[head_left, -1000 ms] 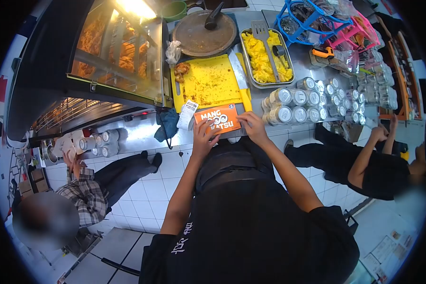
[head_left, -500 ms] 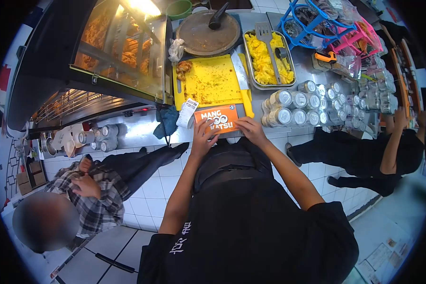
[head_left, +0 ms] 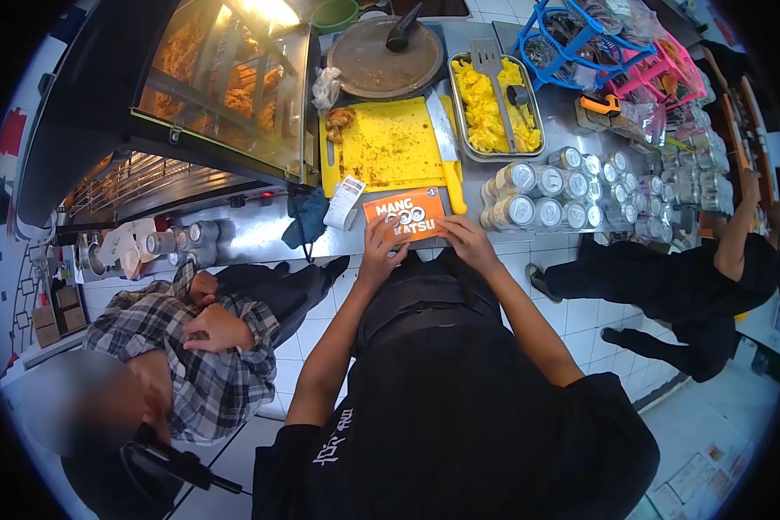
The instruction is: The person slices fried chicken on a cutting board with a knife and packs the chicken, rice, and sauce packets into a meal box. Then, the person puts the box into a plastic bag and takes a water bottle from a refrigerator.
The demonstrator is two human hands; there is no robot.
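An orange box [head_left: 406, 204] with white lettering lies at the counter's front edge. My left hand [head_left: 381, 250] grips its lower left side, and my right hand [head_left: 467, 242] holds its lower right corner. A printed paper slip [head_left: 344, 203] is just left of the box. Behind the box is a yellow cutting board [head_left: 384, 147] with brown crumbs and a piece of fried food [head_left: 339, 120] at its upper left. A knife with a yellow handle [head_left: 454, 186] rests along the board's right side.
Left stands a lit glass cabinet [head_left: 225, 82] of fried food. A metal tray [head_left: 539, 139] of yellow food holds a spatula. Packed cans [head_left: 549, 212] stand at the right, below blue [head_left: 572, 43] and pink racks. One person in plaid is at left; others in dark clothes are at right.
The box and both my hands have shifted slightly right in view. The person in plaid has come nearer from the left. At the right, a person in dark clothes has moved farther right.
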